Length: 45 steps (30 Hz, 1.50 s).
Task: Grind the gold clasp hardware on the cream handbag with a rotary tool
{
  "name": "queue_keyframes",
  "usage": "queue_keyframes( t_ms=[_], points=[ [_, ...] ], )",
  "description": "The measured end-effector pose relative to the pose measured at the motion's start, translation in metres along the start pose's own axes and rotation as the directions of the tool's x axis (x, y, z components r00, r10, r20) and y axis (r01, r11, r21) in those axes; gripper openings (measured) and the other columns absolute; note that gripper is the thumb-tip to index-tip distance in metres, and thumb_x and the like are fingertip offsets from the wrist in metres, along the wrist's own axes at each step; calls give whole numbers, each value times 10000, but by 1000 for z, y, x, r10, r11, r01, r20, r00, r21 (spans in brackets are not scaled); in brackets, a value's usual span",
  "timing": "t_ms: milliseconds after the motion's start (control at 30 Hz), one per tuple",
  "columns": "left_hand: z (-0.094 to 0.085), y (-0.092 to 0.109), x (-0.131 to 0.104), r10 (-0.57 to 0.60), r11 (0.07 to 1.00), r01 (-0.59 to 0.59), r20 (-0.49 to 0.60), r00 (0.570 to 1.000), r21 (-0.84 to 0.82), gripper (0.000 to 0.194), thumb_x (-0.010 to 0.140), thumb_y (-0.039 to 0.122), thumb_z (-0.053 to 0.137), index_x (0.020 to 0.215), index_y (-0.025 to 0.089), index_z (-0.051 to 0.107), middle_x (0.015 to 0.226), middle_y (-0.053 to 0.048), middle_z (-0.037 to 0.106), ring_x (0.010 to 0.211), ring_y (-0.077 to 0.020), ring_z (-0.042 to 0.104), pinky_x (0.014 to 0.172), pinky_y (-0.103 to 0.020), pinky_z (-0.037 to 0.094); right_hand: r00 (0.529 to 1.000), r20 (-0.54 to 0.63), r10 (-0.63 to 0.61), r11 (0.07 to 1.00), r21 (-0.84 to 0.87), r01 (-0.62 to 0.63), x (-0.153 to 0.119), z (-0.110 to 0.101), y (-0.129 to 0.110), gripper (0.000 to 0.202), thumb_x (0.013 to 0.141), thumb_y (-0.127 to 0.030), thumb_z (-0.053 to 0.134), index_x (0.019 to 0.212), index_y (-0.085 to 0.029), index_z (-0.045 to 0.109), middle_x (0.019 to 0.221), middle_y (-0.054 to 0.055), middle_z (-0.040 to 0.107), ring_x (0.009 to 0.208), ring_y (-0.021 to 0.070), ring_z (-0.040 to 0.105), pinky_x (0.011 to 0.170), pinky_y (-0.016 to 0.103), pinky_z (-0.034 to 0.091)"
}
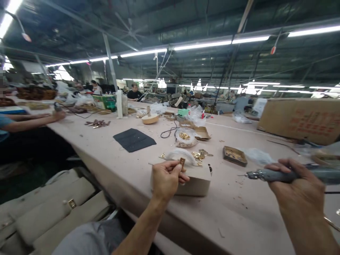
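Observation:
My left hand pinches a small brown tab with a metal piece on it, above a beige bag on the table. A pale curved handle rises from the bag's top, and gold hardware lies just behind it. At the right, my right hand is wrapped round a grey power screwdriver, its thin bit pointing left, apart from the bag.
On the pale table are a black sheet, a bag of gold parts, a small open box and a large carton. Beige bags lie at lower left. Another person's arm reaches in from the left.

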<state>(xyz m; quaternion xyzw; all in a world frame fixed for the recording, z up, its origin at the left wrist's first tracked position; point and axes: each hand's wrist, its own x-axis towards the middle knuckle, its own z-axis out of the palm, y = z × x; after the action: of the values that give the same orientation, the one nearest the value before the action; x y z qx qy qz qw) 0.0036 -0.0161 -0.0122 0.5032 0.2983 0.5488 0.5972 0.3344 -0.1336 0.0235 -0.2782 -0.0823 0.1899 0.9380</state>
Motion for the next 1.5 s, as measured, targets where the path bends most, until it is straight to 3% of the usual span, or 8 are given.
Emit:
queue_keyframes(
  t_ms=[133,233,333,467,800,1267,1367,1500],
  points=[
    [2,0,-6,-24,1000,23,10,1000,16,333,779,367,757,858,43,741,743,-135,725,499,-220,701,414,-217,569,957,282,-69,997,1,72,-62,59,7,252,607,-51,769,665,-183,563,733,8,483,505,45,378,455,301,425],
    [3,1,-10,-49,999,49,5,999,2,288,786,327,733,862,49,737,736,-126,723,508,-226,707,409,-215,566,913,391,-112,993,1,121,-118,95,20,256,624,-89,815,736,-195,611,717,-15,446,545,80,382,503,300,467],
    [4,4,-13,-51,999,51,-4,999,6,218,792,260,699,835,48,731,714,-119,718,491,-209,697,399,-197,552,878,440,-190,977,-3,212,-161,119,36,219,691,-112,810,773,-196,626,660,-33,468,541,99,405,539,294,461],
    [7,8,-16,-58,997,59,-28,998,48,156,809,187,655,811,48,728,680,-111,711,482,-209,693,394,-195,546,816,499,-292,944,11,331,-190,131,56,218,720,-115,846,795,-174,650,653,-30,554,514,109,480,554,305,450],
    [11,17,-25,-73,990,76,-30,997,117,155,841,146,614,729,108,714,590,-76,685,482,-227,693,409,-222,547,708,598,-374,884,-1,468,-202,134,80,155,792,-133,828,812,-159,676,643,-27,574,499,119,536,550,307,475],
    [9,13,-23,-80,986,81,-9,997,145,179,847,169,599,706,146,706,546,-56,668,486,-220,691,439,-224,546,695,608,-383,852,-58,520,-208,133,88,186,796,-182,848,814,-153,665,665,-24,597,479,114,537,523,306,495],
    [10,15,-24,-57,986,59,-19,998,156,177,842,179,607,699,154,708,552,-51,669,489,-217,692,423,-217,526,630,649,-426,809,-37,586,-205,127,89,176,802,-137,834,841,-157,664,737,-4,637,513,127,574,508,292,477],
    [11,18,-26,-20,986,22,-17,1000,163,178,832,190,621,670,163,691,545,-38,656,466,-200,673,409,-209,501,476,795,-377,771,-15,636,-196,120,88,167,810,-110,809,888,-177,677,758,8,656,587,162,620,547,312,494]
  ],
)
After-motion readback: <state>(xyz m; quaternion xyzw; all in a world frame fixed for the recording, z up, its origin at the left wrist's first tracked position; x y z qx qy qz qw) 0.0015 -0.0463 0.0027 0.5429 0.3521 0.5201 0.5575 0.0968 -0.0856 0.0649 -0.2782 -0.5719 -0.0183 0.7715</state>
